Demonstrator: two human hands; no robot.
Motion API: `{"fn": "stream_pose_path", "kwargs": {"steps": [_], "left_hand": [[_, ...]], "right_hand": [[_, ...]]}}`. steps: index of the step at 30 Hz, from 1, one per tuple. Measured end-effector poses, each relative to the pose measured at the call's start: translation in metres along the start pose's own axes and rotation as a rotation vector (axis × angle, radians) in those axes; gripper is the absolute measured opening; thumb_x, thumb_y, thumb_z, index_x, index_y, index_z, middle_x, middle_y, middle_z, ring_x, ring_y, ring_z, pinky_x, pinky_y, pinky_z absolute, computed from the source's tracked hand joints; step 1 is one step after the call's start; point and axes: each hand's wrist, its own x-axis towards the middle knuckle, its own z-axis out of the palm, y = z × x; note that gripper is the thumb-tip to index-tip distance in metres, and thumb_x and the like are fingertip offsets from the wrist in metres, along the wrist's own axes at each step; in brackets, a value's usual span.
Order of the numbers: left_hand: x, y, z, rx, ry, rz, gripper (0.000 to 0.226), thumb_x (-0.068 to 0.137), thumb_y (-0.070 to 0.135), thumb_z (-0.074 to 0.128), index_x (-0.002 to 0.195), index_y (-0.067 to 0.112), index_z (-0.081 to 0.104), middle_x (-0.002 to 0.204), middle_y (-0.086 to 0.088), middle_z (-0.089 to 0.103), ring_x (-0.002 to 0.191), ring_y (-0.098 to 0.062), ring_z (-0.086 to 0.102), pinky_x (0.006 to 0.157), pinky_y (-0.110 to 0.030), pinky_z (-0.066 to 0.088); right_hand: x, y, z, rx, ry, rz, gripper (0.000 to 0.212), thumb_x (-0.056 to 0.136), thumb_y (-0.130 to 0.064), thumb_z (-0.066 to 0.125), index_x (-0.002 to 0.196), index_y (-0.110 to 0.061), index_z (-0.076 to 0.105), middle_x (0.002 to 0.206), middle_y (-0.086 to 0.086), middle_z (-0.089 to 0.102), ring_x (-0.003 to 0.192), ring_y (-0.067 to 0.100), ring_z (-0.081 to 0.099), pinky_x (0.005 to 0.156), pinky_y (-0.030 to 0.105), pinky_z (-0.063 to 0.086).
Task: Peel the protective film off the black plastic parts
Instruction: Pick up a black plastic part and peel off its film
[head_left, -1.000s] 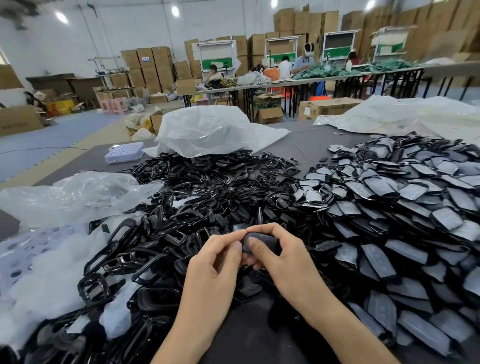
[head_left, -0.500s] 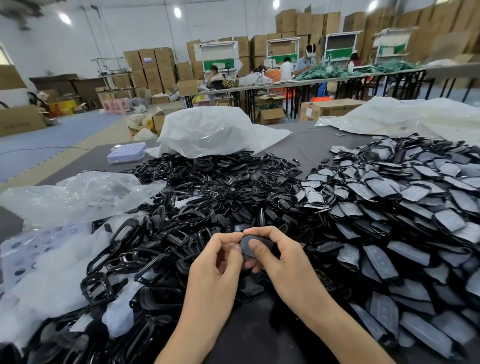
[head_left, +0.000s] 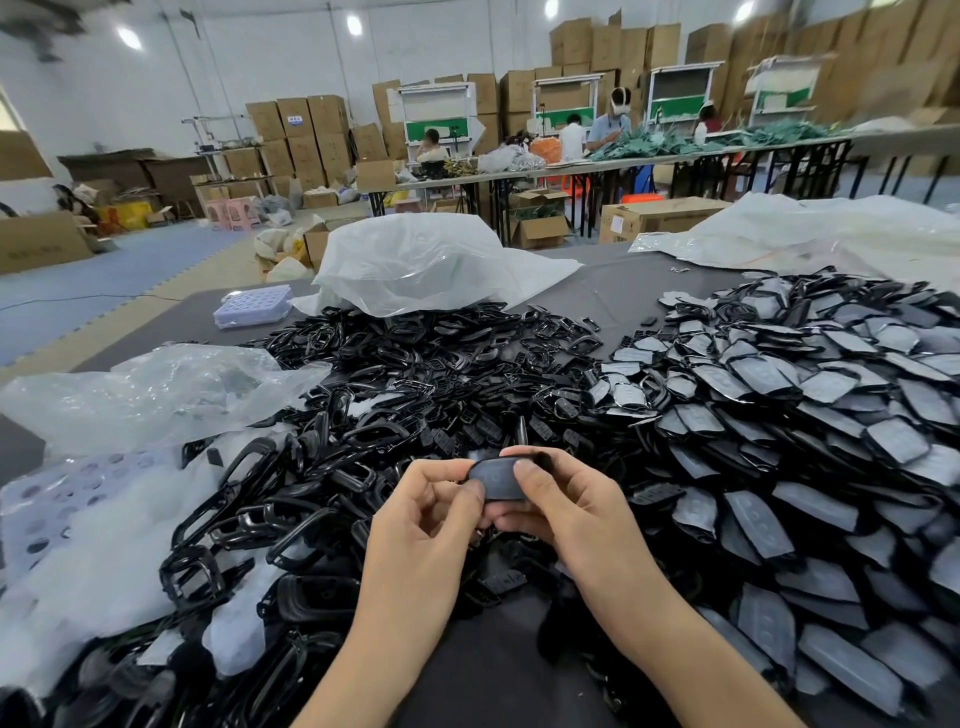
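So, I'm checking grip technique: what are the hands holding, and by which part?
One black plastic part, held by both hands: the right hand pinches its right end, thumb on the face; the left hand pinches its left edge.

A factory or warehouse work hall. Stacked cardboard boxes (head_left: 301, 135) line the far wall across the top of the frame. In the upper middle, workers (head_left: 615, 124) are busy at long tables (head_left: 649, 162) before green-and-white workstations (head_left: 566, 115). The dark work table (head_left: 597, 291) in the foreground carries large heaps of black plastic parts (head_left: 779, 395) and clear plastic bags (head_left: 426, 260). Ceiling lamps (head_left: 354, 24) light the hall.
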Motion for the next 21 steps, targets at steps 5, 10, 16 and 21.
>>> {"fn": "stream_pose_path", "kwargs": {"steps": [5, 10, 16, 21], "left_hand": [[-0.0015, 0.0003, -0.0001, -0.008, -0.009, 0.011, 0.015, 0.092, 0.005, 0.065, 0.092, 0.02, 0.067, 0.068, 0.006, 0.068, 0.063, -0.003, 0.063, 0.063, -0.012, 0.048], [-0.0033, 0.0008, 0.0012, 0.02, -0.029, 0.016, 0.023, 0.092, 0.009, 0.066, 0.088, 0.032, 0.069, 0.074, -0.001, 0.071, 0.068, -0.007, 0.065, 0.066, -0.014, 0.05], [-0.0046, -0.0012, 0.0016, 0.046, -0.056, 0.001, 0.02, 0.092, 0.011, 0.067, 0.089, 0.031, 0.071, 0.075, -0.002, 0.072, 0.07, -0.012, 0.065, 0.069, -0.021, 0.053], [-0.0078, -0.0005, 0.0023, 0.132, -0.089, 0.061, 0.016, 0.091, 0.027, 0.065, 0.098, 0.038, 0.072, 0.081, 0.004, 0.074, 0.076, -0.006, 0.068, 0.072, -0.016, 0.052]], "right_hand": [[0.0014, -0.0002, -0.0011, 0.063, -0.029, 0.076, 0.03, 0.103, -0.013, 0.054, 0.09, -0.025, 0.078, 0.088, 0.013, 0.077, 0.077, 0.02, 0.074, 0.07, 0.022, 0.058], [0.0038, -0.0014, -0.0052, 0.055, -0.03, 0.104, 0.023, 0.096, -0.011, 0.064, 0.085, -0.025, 0.077, 0.082, 0.012, 0.075, 0.071, 0.02, 0.073, 0.064, 0.023, 0.057], [0.0029, -0.0013, -0.0075, -0.005, -0.041, 0.103, 0.002, 0.094, -0.006, 0.066, 0.096, -0.007, 0.067, 0.077, 0.012, 0.073, 0.065, 0.019, 0.07, 0.061, 0.022, 0.056], [-0.0001, -0.0078, -0.0072, -0.085, -0.056, 0.118, 0.005, 0.092, -0.002, 0.066, 0.092, -0.004, 0.062, 0.072, 0.01, 0.072, 0.064, 0.018, 0.07, 0.061, 0.022, 0.055]]}}
